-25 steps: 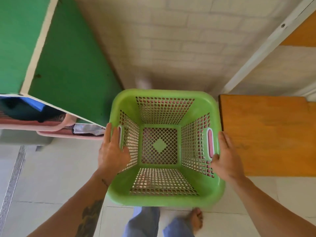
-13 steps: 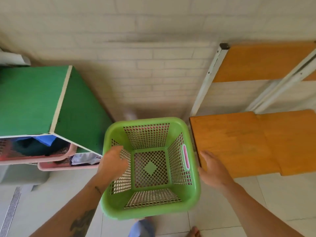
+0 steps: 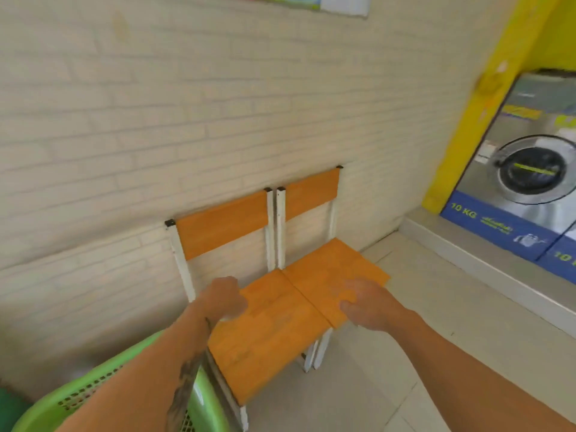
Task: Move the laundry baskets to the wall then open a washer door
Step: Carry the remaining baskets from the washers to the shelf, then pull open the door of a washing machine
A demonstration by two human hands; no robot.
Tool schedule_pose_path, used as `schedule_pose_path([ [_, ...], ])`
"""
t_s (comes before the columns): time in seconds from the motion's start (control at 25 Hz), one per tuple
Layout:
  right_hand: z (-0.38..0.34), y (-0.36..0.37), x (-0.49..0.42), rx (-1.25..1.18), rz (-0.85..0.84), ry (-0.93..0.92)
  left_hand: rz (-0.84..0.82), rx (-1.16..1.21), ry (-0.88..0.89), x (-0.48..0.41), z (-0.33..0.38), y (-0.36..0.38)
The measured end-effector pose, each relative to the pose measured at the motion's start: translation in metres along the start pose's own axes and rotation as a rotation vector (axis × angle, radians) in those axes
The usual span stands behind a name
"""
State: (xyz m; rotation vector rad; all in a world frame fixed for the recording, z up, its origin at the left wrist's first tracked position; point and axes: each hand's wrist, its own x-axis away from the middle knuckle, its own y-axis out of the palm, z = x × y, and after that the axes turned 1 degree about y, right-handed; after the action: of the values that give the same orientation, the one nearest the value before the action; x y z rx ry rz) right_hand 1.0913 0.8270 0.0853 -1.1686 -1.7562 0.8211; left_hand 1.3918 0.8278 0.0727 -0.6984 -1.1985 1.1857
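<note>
The green laundry basket (image 3: 78, 397) stands on the floor at the bottom left, against the cream brick wall (image 3: 156, 120), partly hidden by my left forearm. My left hand (image 3: 223, 299) hangs in the air over the orange chair seats, fingers loosely curled, holding nothing. Level with it, my right hand (image 3: 369, 307) is also empty, fingers slightly apart. A silver front-loading washer (image 3: 530, 157) with a round, closed door (image 3: 534, 169) stands at the far right on a raised step.
Two orange chairs (image 3: 280, 300) with white metal frames stand side by side against the wall, right of the basket. A yellow pillar (image 3: 486, 98) borders the washer. Pale tiled floor (image 3: 420, 353) lies between the chairs and the washer's grey step (image 3: 486, 263).
Both hands have let go of the green basket and lifted away. The view has swung up and to the right, bringing the chairs and the washer into sight.
</note>
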Motion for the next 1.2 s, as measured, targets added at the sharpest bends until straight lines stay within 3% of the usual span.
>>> schedule_pose_path([
  [0.28,0.135,-0.147,0.056,0.035,0.226,0.259,0.022,-0.123,0.259,-0.014,0.241,-0.022],
  [0.6,0.278,-0.247,0.096,0.009,0.405,0.523,-0.040,-0.100,0.592,-0.061,0.467,-0.003],
  [0.88,0.415,-0.313,0.064,-0.033,0.511,0.710,-0.062,0.008,0.845,-0.161,0.666,0.043],
  [1.2,0.567,-0.396,0.038,-0.176,0.661,0.899,-0.165,-0.100,1.088,-0.251,0.882,0.070],
])
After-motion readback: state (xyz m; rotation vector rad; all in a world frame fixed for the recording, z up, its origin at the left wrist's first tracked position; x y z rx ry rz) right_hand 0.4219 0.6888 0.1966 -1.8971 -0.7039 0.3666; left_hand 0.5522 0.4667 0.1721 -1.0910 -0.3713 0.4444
